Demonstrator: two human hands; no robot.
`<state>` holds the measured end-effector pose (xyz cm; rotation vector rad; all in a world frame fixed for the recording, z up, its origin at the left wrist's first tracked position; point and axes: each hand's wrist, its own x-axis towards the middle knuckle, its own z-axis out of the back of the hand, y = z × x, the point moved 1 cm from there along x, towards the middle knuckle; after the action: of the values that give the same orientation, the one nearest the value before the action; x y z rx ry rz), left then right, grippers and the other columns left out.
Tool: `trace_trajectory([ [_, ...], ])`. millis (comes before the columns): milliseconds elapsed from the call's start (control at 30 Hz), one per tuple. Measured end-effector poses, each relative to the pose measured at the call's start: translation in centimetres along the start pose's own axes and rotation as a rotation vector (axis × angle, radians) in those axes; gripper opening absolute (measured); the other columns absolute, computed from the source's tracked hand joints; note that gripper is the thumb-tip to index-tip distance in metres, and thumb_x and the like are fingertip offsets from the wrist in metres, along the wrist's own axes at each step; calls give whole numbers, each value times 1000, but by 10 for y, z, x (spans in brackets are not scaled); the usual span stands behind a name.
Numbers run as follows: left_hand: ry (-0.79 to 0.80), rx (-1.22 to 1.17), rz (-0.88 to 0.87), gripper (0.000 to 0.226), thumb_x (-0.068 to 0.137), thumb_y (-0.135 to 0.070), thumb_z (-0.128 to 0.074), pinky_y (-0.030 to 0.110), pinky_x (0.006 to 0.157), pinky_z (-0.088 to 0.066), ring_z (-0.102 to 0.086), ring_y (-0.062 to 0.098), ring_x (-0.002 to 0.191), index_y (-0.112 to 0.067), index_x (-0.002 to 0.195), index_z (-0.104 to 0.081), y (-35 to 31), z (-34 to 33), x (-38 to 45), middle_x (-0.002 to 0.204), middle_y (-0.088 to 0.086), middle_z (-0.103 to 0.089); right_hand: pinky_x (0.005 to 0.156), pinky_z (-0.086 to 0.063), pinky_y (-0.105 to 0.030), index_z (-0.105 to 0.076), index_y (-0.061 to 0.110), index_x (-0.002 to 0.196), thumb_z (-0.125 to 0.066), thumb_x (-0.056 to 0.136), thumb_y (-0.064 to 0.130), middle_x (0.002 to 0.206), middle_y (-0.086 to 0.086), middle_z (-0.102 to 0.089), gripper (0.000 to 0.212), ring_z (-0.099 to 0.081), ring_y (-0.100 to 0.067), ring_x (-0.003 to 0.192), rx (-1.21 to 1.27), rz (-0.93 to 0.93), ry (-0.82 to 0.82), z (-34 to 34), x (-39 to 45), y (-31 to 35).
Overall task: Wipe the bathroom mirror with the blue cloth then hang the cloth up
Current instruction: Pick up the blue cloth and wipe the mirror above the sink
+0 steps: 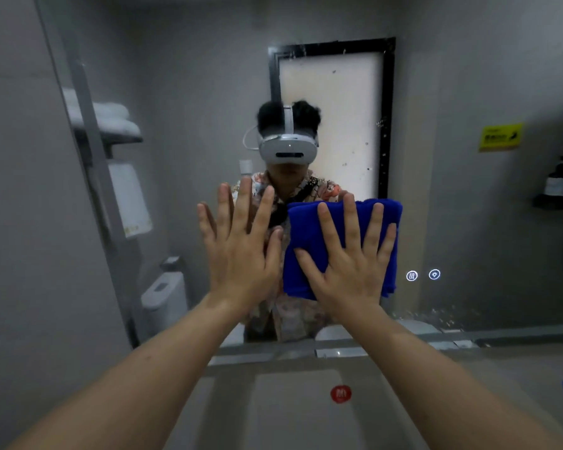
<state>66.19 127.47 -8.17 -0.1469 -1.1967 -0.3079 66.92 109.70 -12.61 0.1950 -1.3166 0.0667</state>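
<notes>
Grey bathroom walls frame the mirror [436, 222], where my right hand [348, 264] presses the folded blue cloth [309, 241] flat against the glass with fingers spread, and my left hand [238, 248] rests open just beside it, holding nothing. I'd judge the wiping underway: keep even pressure and overlap passes toward the specks (still dotted near the lower right edge). Below sits a grey counter [501, 384]; 2 lit icons [423, 275] glow right of the cloth.

1. The cloth [309, 241] is deep, plain blue.
2. The mirror [468, 222] reflects grey walls.
3. The reflected door frame [389, 118] is black around a pale cream panel.
4. The far-right sign [500, 136] is yellow with black marks.
5. The reflected folded towels [111, 120], far left, are white.
6. The near sticker [341, 393] is red.
7. The reflected shirt [322, 186] is a pale floral print.
</notes>
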Motion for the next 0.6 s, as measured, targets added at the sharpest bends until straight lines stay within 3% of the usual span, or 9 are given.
trace_trajectory([
  [333,6,63,-18,64,103,-52,-24,61,123,0,7,28,158,-30,163,-14,10,24,71,172,3,-1,124,-2,-65,-12,36,164,-35,95,74,174,-1,-7,82,2,-39,158,-10,-28,-4,22,93,11],
  [600,-26,86,-32,68,98,-46,-43,64,122,-9,-10,34,157,-28,161,-25,11,28,69,170,6,-17,125,0,-64,-9,37,165,-26,95,76,174,-1,-3,82,5,-38,158,0,-21,-6,40,165,25],
])
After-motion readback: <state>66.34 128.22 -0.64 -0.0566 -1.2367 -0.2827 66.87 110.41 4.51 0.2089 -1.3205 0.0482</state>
